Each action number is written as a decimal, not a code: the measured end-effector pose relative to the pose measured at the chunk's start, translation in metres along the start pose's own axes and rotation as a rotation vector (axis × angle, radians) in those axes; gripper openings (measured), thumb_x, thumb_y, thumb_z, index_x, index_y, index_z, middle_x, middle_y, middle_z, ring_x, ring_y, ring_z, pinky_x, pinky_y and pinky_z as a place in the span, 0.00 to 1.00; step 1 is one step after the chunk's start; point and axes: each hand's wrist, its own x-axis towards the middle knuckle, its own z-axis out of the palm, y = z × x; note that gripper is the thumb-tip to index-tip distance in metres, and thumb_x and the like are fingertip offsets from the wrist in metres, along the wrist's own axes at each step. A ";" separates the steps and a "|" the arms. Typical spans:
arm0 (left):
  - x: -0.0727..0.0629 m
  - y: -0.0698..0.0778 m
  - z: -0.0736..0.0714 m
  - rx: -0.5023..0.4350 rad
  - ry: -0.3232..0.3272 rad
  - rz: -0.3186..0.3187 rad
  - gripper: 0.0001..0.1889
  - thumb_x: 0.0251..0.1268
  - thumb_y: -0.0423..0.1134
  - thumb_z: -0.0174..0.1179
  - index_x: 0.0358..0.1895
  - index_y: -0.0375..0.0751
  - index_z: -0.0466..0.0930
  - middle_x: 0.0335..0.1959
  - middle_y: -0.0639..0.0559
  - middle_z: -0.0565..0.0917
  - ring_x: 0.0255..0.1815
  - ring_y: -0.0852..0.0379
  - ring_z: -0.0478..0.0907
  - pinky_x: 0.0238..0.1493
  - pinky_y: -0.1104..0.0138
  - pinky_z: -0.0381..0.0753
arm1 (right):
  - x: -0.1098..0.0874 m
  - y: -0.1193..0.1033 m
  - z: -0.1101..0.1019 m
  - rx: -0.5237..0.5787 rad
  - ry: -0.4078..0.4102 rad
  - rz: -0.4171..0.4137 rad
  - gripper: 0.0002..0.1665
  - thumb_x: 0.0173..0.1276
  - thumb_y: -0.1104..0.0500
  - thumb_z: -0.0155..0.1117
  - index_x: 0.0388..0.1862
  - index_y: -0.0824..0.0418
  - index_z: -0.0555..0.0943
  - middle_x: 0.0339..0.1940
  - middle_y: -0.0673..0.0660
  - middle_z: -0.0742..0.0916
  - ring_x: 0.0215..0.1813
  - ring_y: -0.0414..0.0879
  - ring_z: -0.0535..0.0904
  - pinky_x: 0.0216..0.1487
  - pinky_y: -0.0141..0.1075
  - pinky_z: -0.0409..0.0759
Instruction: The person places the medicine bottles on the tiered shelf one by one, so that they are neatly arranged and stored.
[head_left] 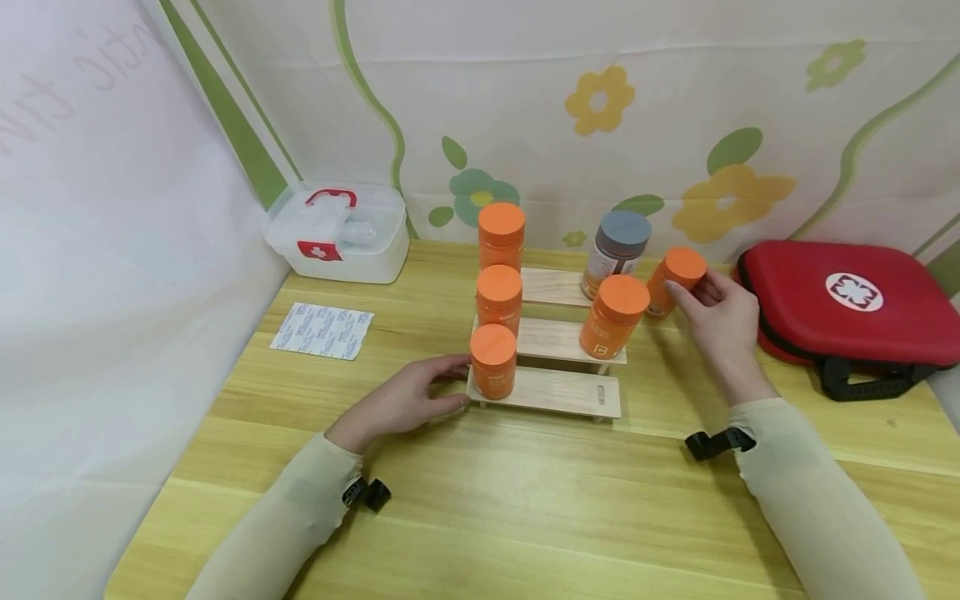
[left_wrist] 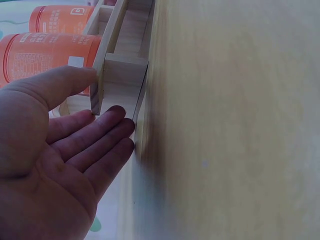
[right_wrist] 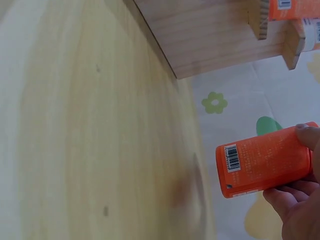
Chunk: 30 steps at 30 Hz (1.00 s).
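My right hand (head_left: 722, 321) grips an orange bottle (right_wrist: 265, 159) between thumb and fingers. It is tilted, off the table and to the right of a three-step wooden rack (head_left: 558, 390). My left hand (head_left: 408, 392) rests at the rack's left end; in the left wrist view its thumb touches the step's edge and its fingers stretch out along the side. On the left of the rack, one orange bottle stands on each step, the front one (head_left: 493, 367) lowest. On the right, a grey-lidded bottle (head_left: 617, 250) occupies the top step and an orange bottle (head_left: 615, 317) the middle one.
A red first-aid case (head_left: 795, 312) with a black handle lies at the right. At the back left sits a translucent white box (head_left: 375, 258) with a red cross, and a blister pack (head_left: 322, 331) lies before it. A flowered cloth (head_left: 525, 100) hangs behind the table.
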 end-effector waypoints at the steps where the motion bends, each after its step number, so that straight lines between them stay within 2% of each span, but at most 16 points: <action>1: 0.000 0.000 0.000 0.000 0.000 0.000 0.34 0.78 0.45 0.67 0.82 0.47 0.69 0.71 0.51 0.83 0.75 0.50 0.78 0.82 0.48 0.72 | -0.003 -0.001 -0.002 -0.005 0.001 -0.008 0.40 0.74 0.41 0.73 0.79 0.55 0.77 0.74 0.63 0.84 0.72 0.46 0.84 0.61 0.21 0.83; 7: 0.000 0.001 0.000 -0.001 -0.001 0.004 0.34 0.78 0.45 0.67 0.82 0.48 0.69 0.71 0.52 0.83 0.75 0.50 0.78 0.82 0.47 0.72 | -0.021 -0.007 -0.013 0.009 0.021 -0.073 0.36 0.73 0.46 0.75 0.76 0.54 0.80 0.71 0.62 0.86 0.58 0.25 0.84 0.54 0.15 0.81; 10: 0.000 0.001 0.000 -0.002 -0.001 0.007 0.34 0.78 0.45 0.67 0.82 0.48 0.69 0.71 0.52 0.83 0.75 0.50 0.78 0.82 0.47 0.72 | -0.030 -0.009 -0.017 0.012 0.026 -0.093 0.36 0.73 0.46 0.76 0.76 0.54 0.80 0.70 0.61 0.87 0.53 0.19 0.82 0.53 0.13 0.80; 13: 0.000 0.001 0.000 -0.004 -0.003 0.009 0.33 0.78 0.45 0.67 0.82 0.47 0.69 0.71 0.52 0.83 0.75 0.50 0.78 0.82 0.47 0.72 | -0.040 -0.012 -0.021 0.020 0.034 -0.108 0.37 0.72 0.47 0.78 0.76 0.53 0.80 0.68 0.56 0.88 0.52 0.17 0.81 0.53 0.13 0.80; 19: -0.001 0.002 -0.001 0.000 0.000 0.007 0.33 0.78 0.44 0.67 0.81 0.47 0.70 0.72 0.52 0.83 0.77 0.49 0.77 0.83 0.47 0.70 | -0.058 -0.015 -0.028 0.086 0.031 -0.146 0.34 0.70 0.55 0.80 0.74 0.58 0.82 0.54 0.33 0.89 0.51 0.18 0.84 0.51 0.14 0.81; 21: -0.001 0.002 0.000 0.004 0.001 0.007 0.33 0.78 0.44 0.67 0.81 0.46 0.70 0.72 0.52 0.83 0.77 0.49 0.77 0.83 0.47 0.71 | -0.064 -0.015 -0.030 0.098 0.026 -0.165 0.34 0.69 0.58 0.80 0.73 0.60 0.82 0.51 0.29 0.87 0.51 0.18 0.84 0.51 0.14 0.81; 30: 0.000 0.002 0.001 0.002 0.002 0.001 0.33 0.78 0.44 0.67 0.82 0.46 0.69 0.72 0.50 0.82 0.76 0.49 0.77 0.82 0.47 0.71 | -0.094 -0.021 -0.041 0.088 0.011 -0.223 0.35 0.69 0.62 0.79 0.75 0.61 0.81 0.54 0.31 0.88 0.52 0.21 0.85 0.51 0.16 0.82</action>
